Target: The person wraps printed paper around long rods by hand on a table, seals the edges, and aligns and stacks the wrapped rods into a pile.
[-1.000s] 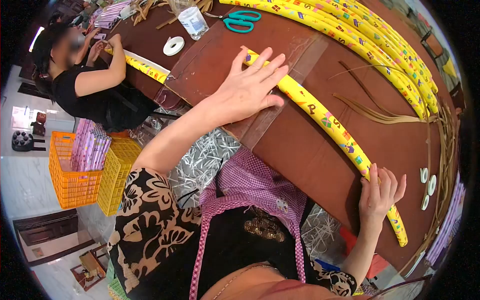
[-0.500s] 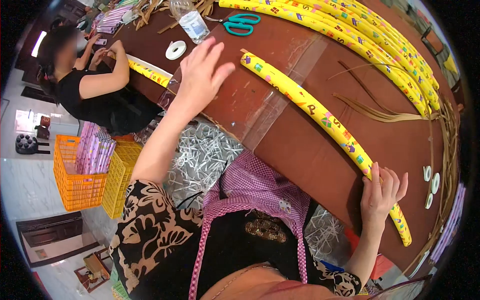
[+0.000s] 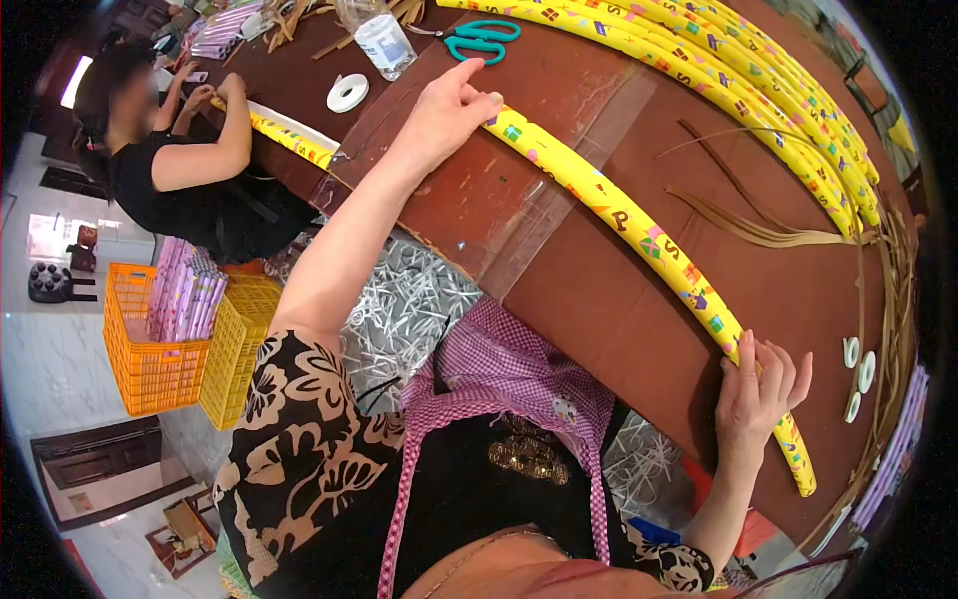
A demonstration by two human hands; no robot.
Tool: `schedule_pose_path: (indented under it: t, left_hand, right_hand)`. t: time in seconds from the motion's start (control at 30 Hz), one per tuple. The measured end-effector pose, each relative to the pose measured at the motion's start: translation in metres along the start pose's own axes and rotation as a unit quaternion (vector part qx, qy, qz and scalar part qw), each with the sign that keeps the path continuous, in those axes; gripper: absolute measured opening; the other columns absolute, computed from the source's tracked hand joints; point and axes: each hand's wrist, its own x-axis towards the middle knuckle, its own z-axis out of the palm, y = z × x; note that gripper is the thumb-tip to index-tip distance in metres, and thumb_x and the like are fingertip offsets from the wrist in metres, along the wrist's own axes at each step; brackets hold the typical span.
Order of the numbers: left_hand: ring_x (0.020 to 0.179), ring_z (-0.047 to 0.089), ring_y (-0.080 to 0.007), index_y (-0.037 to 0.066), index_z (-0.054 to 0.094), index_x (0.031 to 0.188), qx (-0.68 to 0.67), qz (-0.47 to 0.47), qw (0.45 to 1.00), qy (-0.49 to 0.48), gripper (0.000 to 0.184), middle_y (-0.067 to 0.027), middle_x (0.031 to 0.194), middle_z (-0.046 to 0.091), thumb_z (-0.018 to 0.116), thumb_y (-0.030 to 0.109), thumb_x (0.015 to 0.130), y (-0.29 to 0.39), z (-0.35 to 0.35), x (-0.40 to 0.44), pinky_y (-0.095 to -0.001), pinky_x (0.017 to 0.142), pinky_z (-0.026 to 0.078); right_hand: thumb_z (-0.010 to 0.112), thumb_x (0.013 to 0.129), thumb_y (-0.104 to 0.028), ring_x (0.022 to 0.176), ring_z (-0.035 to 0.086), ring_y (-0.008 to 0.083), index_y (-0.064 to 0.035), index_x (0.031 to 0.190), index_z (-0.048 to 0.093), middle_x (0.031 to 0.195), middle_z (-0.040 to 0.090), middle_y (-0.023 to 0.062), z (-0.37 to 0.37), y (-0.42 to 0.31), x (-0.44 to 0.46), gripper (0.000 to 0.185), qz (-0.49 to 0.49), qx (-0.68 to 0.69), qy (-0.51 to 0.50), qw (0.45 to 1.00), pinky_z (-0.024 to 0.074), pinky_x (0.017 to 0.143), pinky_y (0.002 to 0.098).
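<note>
A long yellow roll of wrapping paper (image 3: 619, 216), printed with gifts and letters, lies slantwise across the brown table (image 3: 589, 309). My left hand (image 3: 446, 118) is at its far left end, thumb and fingers closing on the tip and hiding it. Nearer the lower right end, my right hand (image 3: 758, 394) is wrapped over the roll, with the end of the paper sticking out below it. Just beyond my left fingers are teal-handled scissors (image 3: 481, 42).
Several more yellow rolls (image 3: 699, 75) lie along the far side. Brown strips (image 3: 738, 225), white tape rolls (image 3: 866, 371), another tape roll (image 3: 347, 93) and a plastic bottle (image 3: 384, 45) are on the table. A co-worker (image 3: 190, 150) sits left, beside crates (image 3: 150, 374).
My left hand has moved right and down onto the roll's end, its spread fingers closing there. The right hand stays on the roll, almost unmoved.
</note>
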Motion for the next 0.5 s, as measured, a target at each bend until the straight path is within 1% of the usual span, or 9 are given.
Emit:
schedule_pose_path:
  t: [0.07,0.17,0.2,0.23,0.3,0.33,0.37,0.43,0.5]
  left_hand:
    - [0.089,0.062,-0.0098,-0.004,0.038,0.149,-0.070,0.004,0.996,-0.059,0.064,-0.0056,0.089,0.068,0.065,0.015,0.094,-0.009,-0.005,0.004,-0.0278,0.086,0.047]
    - [0.092,0.062,-0.0090,-0.005,0.037,0.149,-0.108,0.011,0.988,-0.112,0.063,-0.0065,0.098,0.068,0.064,0.015,0.095,-0.018,-0.019,0.010,-0.0272,0.086,0.048]
    - [0.092,0.063,-0.0119,-0.003,0.044,0.145,-0.112,0.007,0.990,-0.080,0.057,-0.0082,0.100,0.067,0.063,0.013,0.094,-0.014,-0.020,0.008,-0.0281,0.087,0.049]
    - [0.092,0.063,-0.0119,-0.003,0.044,0.145,-0.111,0.010,0.990,-0.083,0.057,-0.0082,0.100,0.067,0.063,0.013,0.094,-0.013,-0.023,0.006,-0.0281,0.087,0.049]
    - [0.088,0.064,-0.0220,0.001,0.057,0.135,0.139,0.102,0.984,0.047,0.045,-0.0108,0.096,0.067,0.063,0.010,0.092,-0.012,-0.026,0.004,-0.0329,0.084,0.050]
    - [0.090,0.062,-0.0284,0.005,0.065,0.123,0.168,0.259,0.945,0.112,0.036,-0.0103,0.098,0.066,0.066,0.011,0.088,-0.011,-0.020,0.002,-0.0376,0.087,0.048]
    - [0.090,0.062,-0.0284,0.005,0.065,0.123,0.166,0.260,0.945,0.110,0.036,-0.0103,0.098,0.066,0.066,0.011,0.088,-0.010,-0.014,-0.003,-0.0376,0.087,0.048]
    - [0.095,0.060,-0.0257,0.008,0.068,0.116,0.267,0.414,0.867,0.083,0.033,-0.0071,0.100,0.066,0.072,0.014,0.085,0.024,-0.002,-0.028,-0.0388,0.091,0.043]
    - [0.097,0.060,-0.0229,0.009,0.069,0.112,0.286,0.421,0.859,0.055,0.030,-0.0045,0.102,0.066,0.074,0.016,0.083,0.032,0.007,-0.040,-0.0383,0.091,0.041]
  right_hand:
    - [0.076,0.077,-0.005,0.103,0.061,0.0243,-0.0072,0.124,0.065,0.103,0.063,0.0058,0.000,0.000,-0.001,0.048,0.005,0.005,-0.003,1.000,0.0286,0.116,0.0523]
    - [0.076,0.080,-0.010,0.103,0.061,0.0238,-0.0075,0.123,0.066,0.104,0.062,0.0053,0.001,0.001,-0.001,0.045,-0.003,0.000,0.003,1.000,0.0269,0.116,0.0539]
    - [0.076,0.078,-0.007,0.103,0.061,0.0238,-0.0073,0.123,0.066,0.104,0.062,0.0058,0.000,0.000,-0.001,0.046,-0.002,0.001,0.001,1.000,0.0278,0.116,0.0529]
    - [0.075,0.077,-0.004,0.104,0.061,0.0238,-0.0071,0.124,0.065,0.105,0.062,0.0062,-0.001,-0.001,0.000,0.048,0.000,0.001,0.001,1.000,0.0287,0.116,0.0519]
    - [0.075,0.078,-0.004,0.104,0.061,0.0238,-0.0066,0.124,0.065,0.105,0.061,0.0063,0.000,0.000,-0.001,0.047,0.001,0.001,0.005,1.000,0.0286,0.117,0.0517]
    - [0.075,0.078,-0.005,0.104,0.061,0.0238,-0.0062,0.124,0.065,0.106,0.061,0.0064,0.000,0.000,-0.001,0.047,-0.002,0.003,0.007,1.000,0.0284,0.117,0.0515]
    - [0.075,0.078,-0.005,0.104,0.061,0.0238,-0.0062,0.124,0.065,0.106,0.061,0.0064,0.000,-0.001,0.000,0.047,0.000,0.001,0.006,1.000,0.0284,0.117,0.0515]
    - [0.074,0.079,-0.006,0.104,0.061,0.0240,-0.0052,0.123,0.066,0.105,0.062,0.0066,0.000,-0.001,0.000,0.045,-0.004,0.001,0.007,1.000,0.0282,0.117,0.0512]
    - [0.074,0.079,-0.006,0.104,0.061,0.0241,-0.0050,0.123,0.066,0.105,0.062,0.0066,0.001,0.000,0.000,0.045,-0.006,0.002,0.008,1.000,0.0282,0.117,0.0512]
